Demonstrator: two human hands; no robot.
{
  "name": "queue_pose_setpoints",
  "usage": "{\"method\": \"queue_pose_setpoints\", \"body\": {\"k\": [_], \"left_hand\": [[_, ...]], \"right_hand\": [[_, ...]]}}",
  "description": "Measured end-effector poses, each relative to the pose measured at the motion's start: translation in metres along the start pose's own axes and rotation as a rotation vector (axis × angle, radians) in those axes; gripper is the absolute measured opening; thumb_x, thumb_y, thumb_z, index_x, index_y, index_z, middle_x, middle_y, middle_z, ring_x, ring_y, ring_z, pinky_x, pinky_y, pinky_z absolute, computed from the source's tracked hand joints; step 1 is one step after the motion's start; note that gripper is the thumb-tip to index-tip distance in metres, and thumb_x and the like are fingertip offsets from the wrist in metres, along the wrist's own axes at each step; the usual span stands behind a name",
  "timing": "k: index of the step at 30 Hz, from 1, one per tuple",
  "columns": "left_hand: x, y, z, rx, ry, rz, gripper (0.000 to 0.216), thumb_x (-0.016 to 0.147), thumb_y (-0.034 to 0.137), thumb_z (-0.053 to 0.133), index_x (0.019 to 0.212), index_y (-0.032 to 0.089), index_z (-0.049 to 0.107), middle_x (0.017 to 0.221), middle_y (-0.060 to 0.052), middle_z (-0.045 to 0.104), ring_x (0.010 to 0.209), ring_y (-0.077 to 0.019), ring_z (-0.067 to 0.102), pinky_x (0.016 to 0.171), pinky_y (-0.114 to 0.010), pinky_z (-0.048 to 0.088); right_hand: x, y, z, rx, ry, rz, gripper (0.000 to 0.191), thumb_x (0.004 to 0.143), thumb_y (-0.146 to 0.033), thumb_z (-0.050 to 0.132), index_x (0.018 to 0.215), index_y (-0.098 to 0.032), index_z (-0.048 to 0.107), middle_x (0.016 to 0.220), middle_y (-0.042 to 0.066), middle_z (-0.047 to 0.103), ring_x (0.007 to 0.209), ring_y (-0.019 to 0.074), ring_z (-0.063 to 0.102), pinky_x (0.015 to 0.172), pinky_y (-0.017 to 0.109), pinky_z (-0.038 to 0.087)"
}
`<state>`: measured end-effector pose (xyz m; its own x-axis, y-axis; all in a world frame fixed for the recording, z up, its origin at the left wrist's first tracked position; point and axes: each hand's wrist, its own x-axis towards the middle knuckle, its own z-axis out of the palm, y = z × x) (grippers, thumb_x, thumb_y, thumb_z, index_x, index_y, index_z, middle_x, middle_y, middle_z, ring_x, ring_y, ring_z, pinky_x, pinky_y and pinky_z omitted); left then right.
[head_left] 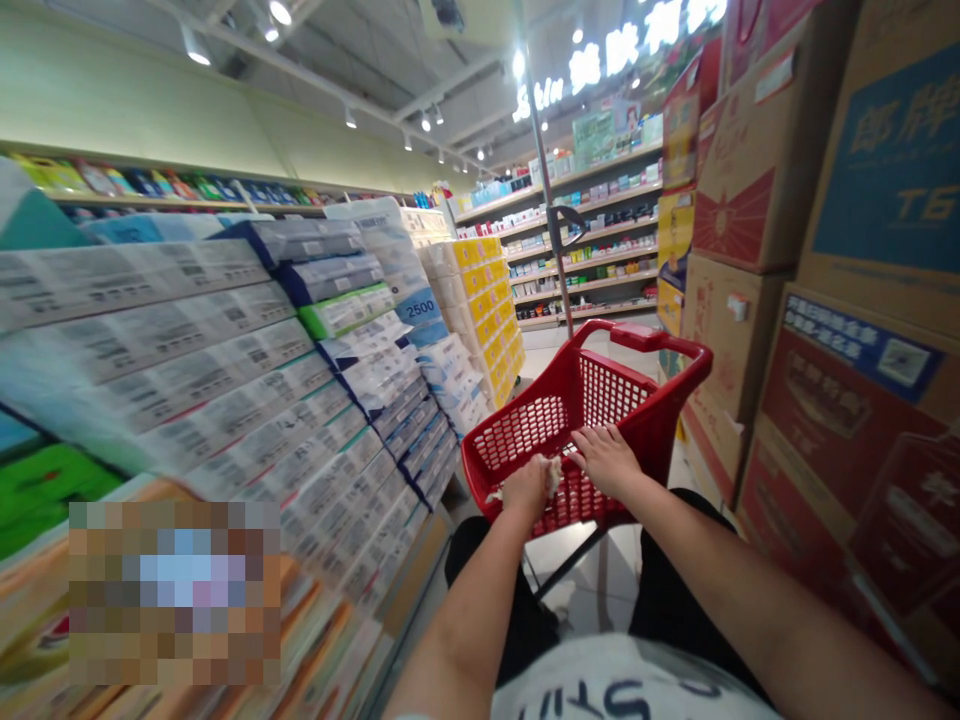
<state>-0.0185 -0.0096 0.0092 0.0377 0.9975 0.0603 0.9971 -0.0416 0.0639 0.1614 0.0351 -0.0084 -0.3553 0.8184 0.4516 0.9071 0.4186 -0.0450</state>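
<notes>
A red plastic shopping cart point(645, 400) stands in front of me in a store aisle, its basket apparently holding nothing. My left hand point(525, 488) is closed over the near rim and clutches a crumpled white tissue point(553, 474). My right hand point(604, 458) rests on the near rim beside it, fingers curled over the edge. Both forearms reach forward from the bottom of the view.
Stacked packs of tissue paper point(247, 390) fill the left side, with yellow boxes point(491, 310) farther on. Tall cardboard cartons point(840, 300) wall the right. A metal pole point(551, 210) rises ahead, with product shelves point(592, 250) behind it.
</notes>
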Motion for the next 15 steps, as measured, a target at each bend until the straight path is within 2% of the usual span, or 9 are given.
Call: {"method": "queue_pose_setpoints", "body": {"k": [5, 11, 15], "left_hand": [[-0.0030, -0.0020, 0.0087, 0.083, 0.108, 0.145, 0.034, 0.099, 0.031, 0.026, 0.115, 0.020, 0.053, 0.107, -0.010, 0.064, 0.101, -0.0222, 0.061, 0.085, -0.033, 0.043], [-0.0025, -0.0007, 0.0051, 0.001, 0.027, -0.031, 0.043, 0.100, 0.039, 0.018, 0.110, 0.019, 0.054, 0.091, -0.008, 0.067, 0.086, -0.0214, 0.066, 0.075, -0.031, 0.046], [-0.0071, -0.0017, 0.0075, 0.048, 0.120, 0.099, 0.033, 0.099, 0.034, 0.027, 0.111, 0.021, 0.055, 0.105, -0.009, 0.065, 0.100, -0.0222, 0.061, 0.085, -0.034, 0.043]], "right_hand": [[0.0004, 0.0002, 0.0029, -0.010, 0.005, 0.001, 0.054, 0.097, -0.048, 0.022, 0.134, -0.021, 0.050, 0.134, 0.008, 0.053, 0.123, 0.0261, 0.041, 0.108, 0.044, 0.016], [-0.0009, 0.0006, 0.0000, -0.027, -0.005, -0.003, 0.053, 0.097, -0.047, 0.022, 0.134, -0.019, 0.050, 0.133, 0.008, 0.053, 0.121, 0.0261, 0.042, 0.107, 0.043, 0.018], [-0.0012, -0.0001, -0.0019, -0.026, -0.027, 0.004, 0.053, 0.097, -0.047, 0.022, 0.135, -0.020, 0.049, 0.134, 0.008, 0.053, 0.122, 0.0262, 0.040, 0.107, 0.043, 0.017]]}}
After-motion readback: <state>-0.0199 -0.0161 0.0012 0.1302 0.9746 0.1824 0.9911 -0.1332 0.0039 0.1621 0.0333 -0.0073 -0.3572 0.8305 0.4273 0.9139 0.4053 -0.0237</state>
